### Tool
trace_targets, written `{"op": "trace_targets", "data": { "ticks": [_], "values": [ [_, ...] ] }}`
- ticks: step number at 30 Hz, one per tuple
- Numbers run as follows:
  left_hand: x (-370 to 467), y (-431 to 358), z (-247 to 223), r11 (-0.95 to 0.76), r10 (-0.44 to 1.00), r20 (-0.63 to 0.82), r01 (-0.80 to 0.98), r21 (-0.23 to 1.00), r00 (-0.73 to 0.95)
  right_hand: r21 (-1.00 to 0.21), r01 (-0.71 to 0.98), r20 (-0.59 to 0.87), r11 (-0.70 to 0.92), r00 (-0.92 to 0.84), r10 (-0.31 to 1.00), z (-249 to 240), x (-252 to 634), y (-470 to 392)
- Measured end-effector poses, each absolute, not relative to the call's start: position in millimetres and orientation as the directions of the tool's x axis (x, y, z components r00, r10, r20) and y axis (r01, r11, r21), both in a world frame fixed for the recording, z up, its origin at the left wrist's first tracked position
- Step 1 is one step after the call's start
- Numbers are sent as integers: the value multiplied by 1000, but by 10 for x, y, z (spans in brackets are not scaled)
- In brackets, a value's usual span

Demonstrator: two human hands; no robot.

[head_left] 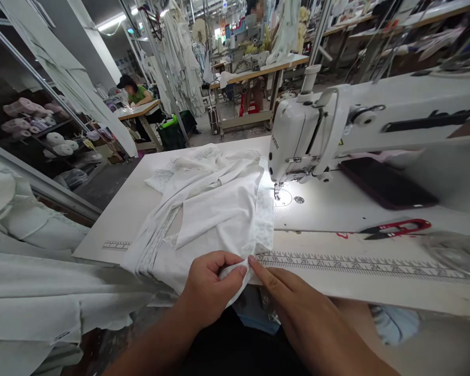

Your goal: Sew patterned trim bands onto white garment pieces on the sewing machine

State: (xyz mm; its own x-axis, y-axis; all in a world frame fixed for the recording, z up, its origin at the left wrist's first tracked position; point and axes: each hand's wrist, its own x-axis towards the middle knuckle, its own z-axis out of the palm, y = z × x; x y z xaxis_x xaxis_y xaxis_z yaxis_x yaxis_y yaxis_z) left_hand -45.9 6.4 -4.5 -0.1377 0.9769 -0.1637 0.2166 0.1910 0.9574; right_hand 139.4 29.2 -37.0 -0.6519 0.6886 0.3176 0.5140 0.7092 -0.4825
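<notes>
White cloth point(219, 216) against two hands point(208, 286), beside one sewing machine point(297, 138).

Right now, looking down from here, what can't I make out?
In the head view:
Pinched part of the creased white cloth: covered by the left hand.
Right end of the glossy white sewing machine: cut off by the right edge.
Clear rounded object: too blurred to identify.

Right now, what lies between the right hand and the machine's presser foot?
In the head view, the white fabric's patterned band lies between the right hand and presser foot, with some machine bed beside the foot.
</notes>
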Motion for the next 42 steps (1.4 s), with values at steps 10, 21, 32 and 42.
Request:
{"op": "trace_targets", "data": {
  "ticks": [10,21,32,42],
  "values": [
    [-456,73,-53,172,980,-137,273,946,-145,-478,532,279,699,-663,695,-377,1406,284],
    [-438,52,-95,-56,980,147,527,848,-133,-516,533,257,671,-651,714,-344,1381,278],
    [-430,51,-101,-5,982,98,494,870,-163,-715,411,203,566,-653,730,-332,1355,239],
    [-424,53,-142,-45,979,146,537,842,-146,-725,443,155,527,-641,751,-342,1329,257]
  ]
}}
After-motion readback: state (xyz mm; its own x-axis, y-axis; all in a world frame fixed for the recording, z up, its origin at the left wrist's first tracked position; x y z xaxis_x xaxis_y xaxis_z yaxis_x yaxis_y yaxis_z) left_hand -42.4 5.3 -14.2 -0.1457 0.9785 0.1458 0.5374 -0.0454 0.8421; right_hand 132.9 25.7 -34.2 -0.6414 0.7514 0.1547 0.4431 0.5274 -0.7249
